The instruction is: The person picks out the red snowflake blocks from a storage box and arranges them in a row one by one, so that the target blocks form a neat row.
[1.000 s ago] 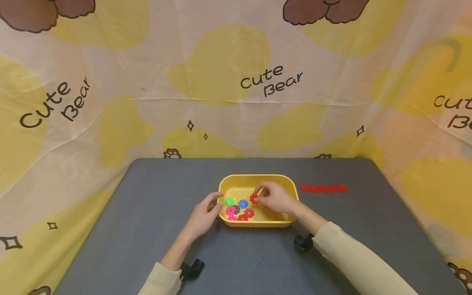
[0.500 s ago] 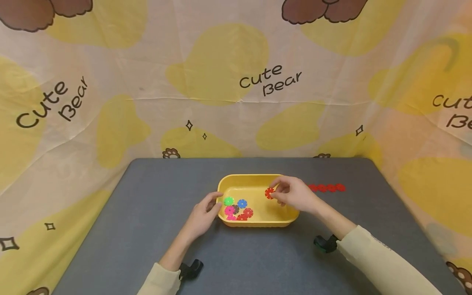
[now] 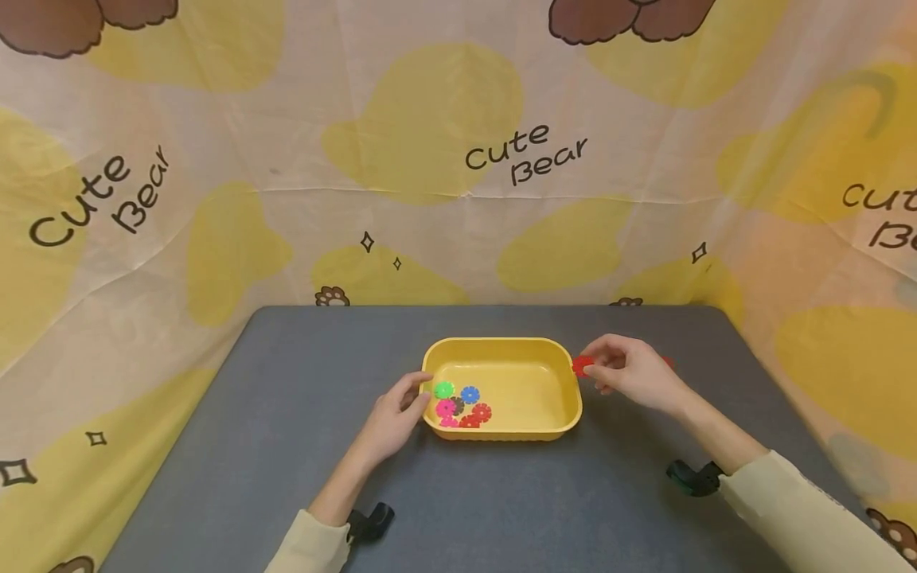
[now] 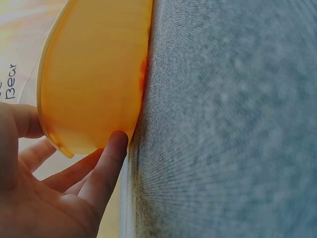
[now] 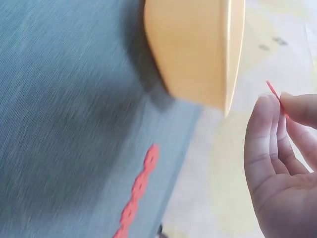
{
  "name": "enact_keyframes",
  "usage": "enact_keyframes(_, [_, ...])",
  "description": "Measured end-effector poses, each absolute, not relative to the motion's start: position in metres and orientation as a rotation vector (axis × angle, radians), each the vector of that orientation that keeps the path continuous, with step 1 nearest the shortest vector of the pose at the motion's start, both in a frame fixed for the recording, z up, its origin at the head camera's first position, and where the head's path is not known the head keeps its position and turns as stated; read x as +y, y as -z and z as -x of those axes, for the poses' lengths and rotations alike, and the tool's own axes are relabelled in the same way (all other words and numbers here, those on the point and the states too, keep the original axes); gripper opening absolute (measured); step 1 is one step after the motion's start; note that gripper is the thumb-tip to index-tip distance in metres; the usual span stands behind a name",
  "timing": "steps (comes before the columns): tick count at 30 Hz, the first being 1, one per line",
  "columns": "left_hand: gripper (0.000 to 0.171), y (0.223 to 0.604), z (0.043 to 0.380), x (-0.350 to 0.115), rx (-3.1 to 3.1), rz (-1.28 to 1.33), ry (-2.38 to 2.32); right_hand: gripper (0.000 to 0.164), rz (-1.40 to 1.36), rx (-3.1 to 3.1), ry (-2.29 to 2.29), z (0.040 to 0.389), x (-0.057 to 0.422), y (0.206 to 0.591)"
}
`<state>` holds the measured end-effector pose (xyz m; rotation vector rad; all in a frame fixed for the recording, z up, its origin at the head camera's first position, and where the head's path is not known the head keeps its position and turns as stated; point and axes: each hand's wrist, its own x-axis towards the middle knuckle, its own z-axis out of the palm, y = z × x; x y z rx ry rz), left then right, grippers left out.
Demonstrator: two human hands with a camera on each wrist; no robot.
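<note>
A yellow plastic basket [image 3: 501,345] stands on the grey table. My left hand [image 3: 392,418] holds its left end; in the left wrist view, one digit lies at the rim and other fingers [image 4: 114,146] touch the outer wall. Just past the basket's right end, my right hand [image 3: 637,374] pinches a red snowflake disc [image 3: 583,367] between thumb and fingers. The right wrist view shows this disc [image 5: 272,91] edge-on, raised above the table. Several red discs in a row [image 5: 139,186] lie on the table, mostly hidden behind the right hand in the head view.
Inside the basket's left part lie several discs: a green disc [image 3: 444,390], a blue disc [image 3: 470,395], pink and red ones [image 3: 482,413], and a dark one. A patterned cloth [image 3: 458,159] hangs behind the table. Black devices [image 3: 371,523] sit at both wrists.
My right hand has moved right with the red disc, from inside the basket to past its right rim. My left hand has stayed at the basket's left end.
</note>
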<state>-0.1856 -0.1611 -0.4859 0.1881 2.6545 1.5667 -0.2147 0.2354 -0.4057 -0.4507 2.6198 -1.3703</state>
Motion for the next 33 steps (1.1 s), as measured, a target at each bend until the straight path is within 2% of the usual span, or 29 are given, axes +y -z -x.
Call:
enact_keyframes(19, [0.037, 0.483, 0.183, -0.16, 2.634, -0.188, -1.584, 0.035, 0.275, 2.802, 1.355, 0.226, 0.331, 0.412])
enact_keyframes(33, [0.038, 0.483, 0.182, -0.161, 2.64, -0.186, -1.575, 0.042, 0.106, 2.837, 1.433, 0.233, 0.37, 0.444])
